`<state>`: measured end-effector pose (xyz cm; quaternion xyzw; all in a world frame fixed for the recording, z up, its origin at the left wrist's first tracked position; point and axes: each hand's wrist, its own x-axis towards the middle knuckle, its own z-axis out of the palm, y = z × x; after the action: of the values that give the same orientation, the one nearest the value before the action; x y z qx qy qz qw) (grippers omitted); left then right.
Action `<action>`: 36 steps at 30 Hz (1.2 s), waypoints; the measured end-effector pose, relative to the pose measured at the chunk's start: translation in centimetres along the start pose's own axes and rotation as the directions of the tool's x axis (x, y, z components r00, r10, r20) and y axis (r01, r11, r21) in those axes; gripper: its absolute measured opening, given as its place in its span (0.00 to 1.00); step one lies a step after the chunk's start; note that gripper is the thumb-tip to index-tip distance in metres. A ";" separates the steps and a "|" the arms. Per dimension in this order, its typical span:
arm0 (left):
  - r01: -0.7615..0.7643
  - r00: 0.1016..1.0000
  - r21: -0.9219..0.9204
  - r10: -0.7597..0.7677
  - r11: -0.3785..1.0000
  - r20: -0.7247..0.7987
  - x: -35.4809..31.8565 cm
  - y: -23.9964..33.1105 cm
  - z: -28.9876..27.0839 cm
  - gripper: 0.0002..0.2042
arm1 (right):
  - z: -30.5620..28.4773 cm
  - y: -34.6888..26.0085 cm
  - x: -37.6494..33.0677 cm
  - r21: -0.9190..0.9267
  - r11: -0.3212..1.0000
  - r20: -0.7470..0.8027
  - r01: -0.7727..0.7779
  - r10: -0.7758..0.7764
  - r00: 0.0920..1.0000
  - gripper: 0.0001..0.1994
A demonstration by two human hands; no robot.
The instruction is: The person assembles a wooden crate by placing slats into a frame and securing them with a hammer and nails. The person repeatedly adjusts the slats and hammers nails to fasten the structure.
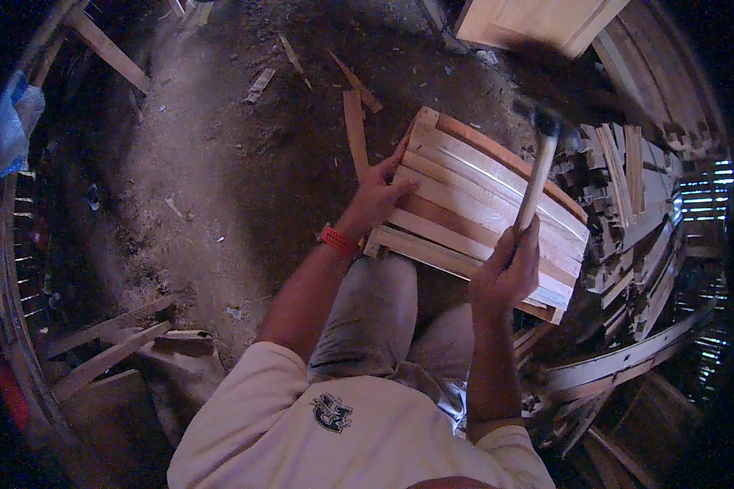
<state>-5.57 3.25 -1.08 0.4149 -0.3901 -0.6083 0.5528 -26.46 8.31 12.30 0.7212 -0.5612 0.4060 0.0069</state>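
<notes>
Right hand (507, 267): wrapped round hammer (537, 183) | Left hand (375, 197): clamped on slatted crate's (457, 200) edge | Inside: hidden

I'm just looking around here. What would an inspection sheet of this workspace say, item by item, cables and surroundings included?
Surface: brown floor, earthy-looking, strewn with small debris.
Job's things: slatted wooden piece, set at a slant in front of the person; hammer with a pale handle, its dark head blurred.
Clutter: thin wood strips on the floor beyond the left hand; piled wood on the right.
Hands: left hand grips the slatted piece's left end; right hand is closed around the hammer's handle.
Cables: nothing seen.
Surroundings: blue plastic sheet at far left; pale wooden panel at top right; dark rim hides the rest.
</notes>
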 end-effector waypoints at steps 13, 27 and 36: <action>-0.010 0.998 0.046 0.013 0.999 -0.054 -0.5 1.4 0.8 0.38 | 0.9 2.0 -0.1 -0.133 0.991 0.518 0.028 0.046 0.854 0.19; -0.086 0.994 -0.035 0.084 0.996 -0.071 -0.3 1.2 0.8 0.38 | -0.1 0.0 1.1 0.016 0.997 0.178 -0.073 0.069 0.982 0.22; -0.076 0.994 0.072 0.081 0.995 -0.067 -0.6 1.1 0.7 0.38 | 0.3 -0.1 0.8 -0.011 0.997 0.202 -0.079 0.079 0.976 0.18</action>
<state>-5.76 3.75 0.22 0.4389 -0.4075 -0.5574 0.5749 -26.19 7.55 12.63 0.7359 -0.5879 0.3295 -0.0651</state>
